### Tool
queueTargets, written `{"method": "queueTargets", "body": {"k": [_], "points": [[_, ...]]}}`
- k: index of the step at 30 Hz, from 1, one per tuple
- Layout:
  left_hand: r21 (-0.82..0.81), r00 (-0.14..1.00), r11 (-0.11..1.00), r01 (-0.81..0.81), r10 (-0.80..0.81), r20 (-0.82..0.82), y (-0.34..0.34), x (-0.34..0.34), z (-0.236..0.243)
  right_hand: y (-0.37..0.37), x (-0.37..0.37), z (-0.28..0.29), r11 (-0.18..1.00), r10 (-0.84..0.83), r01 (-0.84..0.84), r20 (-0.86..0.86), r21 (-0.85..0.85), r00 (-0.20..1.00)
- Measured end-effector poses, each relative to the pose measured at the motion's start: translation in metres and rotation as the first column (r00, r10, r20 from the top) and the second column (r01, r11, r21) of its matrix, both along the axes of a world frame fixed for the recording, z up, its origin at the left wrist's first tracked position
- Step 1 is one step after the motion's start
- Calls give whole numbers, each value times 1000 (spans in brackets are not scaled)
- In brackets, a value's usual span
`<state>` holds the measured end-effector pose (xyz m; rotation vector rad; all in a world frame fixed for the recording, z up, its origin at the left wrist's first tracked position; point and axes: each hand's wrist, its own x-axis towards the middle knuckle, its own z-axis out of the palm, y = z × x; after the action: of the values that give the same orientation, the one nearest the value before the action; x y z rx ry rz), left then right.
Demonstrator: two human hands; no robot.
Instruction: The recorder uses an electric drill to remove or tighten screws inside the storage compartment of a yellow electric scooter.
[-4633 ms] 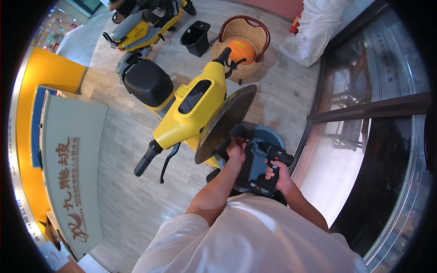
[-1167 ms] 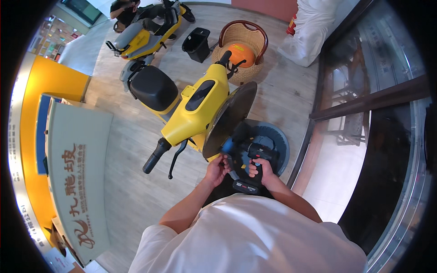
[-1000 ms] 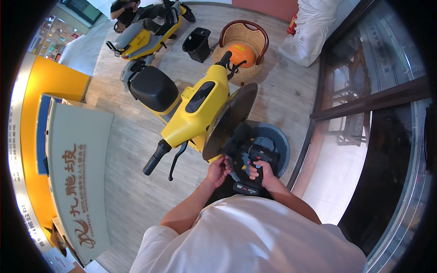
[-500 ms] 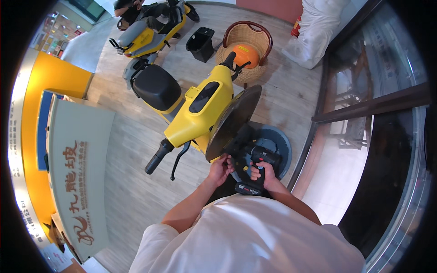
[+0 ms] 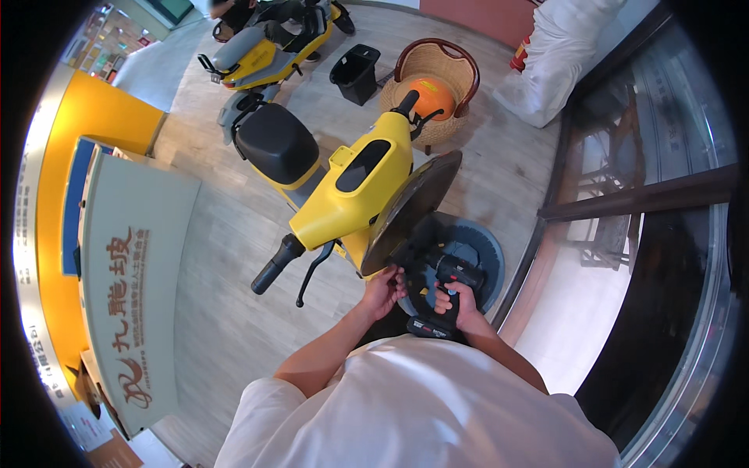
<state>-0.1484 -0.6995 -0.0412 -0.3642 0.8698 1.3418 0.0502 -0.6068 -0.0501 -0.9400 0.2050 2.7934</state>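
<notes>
- Right hand: grip's wrapped snugly round the handle of a black cordless drill, battery end back by the white shirt.
- Drill body lies mostly crosswise, nose pointing left and a bit away, roughly at the underside of that dark round-edged panel.
- Left hand is the nearer one to the panel, fingers curled together just by its lower edge. Can't tell if that grip's got anything pinched.
- Panel sits tilted in front of the yellow scooter.
- Grey round tub is below the drill, near the floor's window-side edge.
</notes>
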Motion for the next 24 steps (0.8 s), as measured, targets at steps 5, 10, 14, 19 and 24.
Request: {"method": "queueTargets", "body": {"k": [5, 10, 14, 19, 24], "points": [[6, 1000, 1000, 4, -4, 9, -2, -1, -7, -4, 0, -6, 1000, -13, 13, 13, -9, 1000], [10, 1000, 1000, 23, -23, 0, 4, 1, -4, -5, 4, -3, 1000, -20, 20, 36, 12, 999], [-21, 1000, 1000, 5, -5, -8, 3, 2, -8, -2, 4, 2, 1000, 4, -4, 29, 1, 1000], [5, 998, 999, -37, 37, -60, 9, 8, -11, 0, 1, -2, 1000, 15, -16, 44, 16, 999], [-91, 991, 994, -53, 42, -129, 31, 27, -14, -6, 7, -4, 999, 42, -42, 4, 20, 999]]}}
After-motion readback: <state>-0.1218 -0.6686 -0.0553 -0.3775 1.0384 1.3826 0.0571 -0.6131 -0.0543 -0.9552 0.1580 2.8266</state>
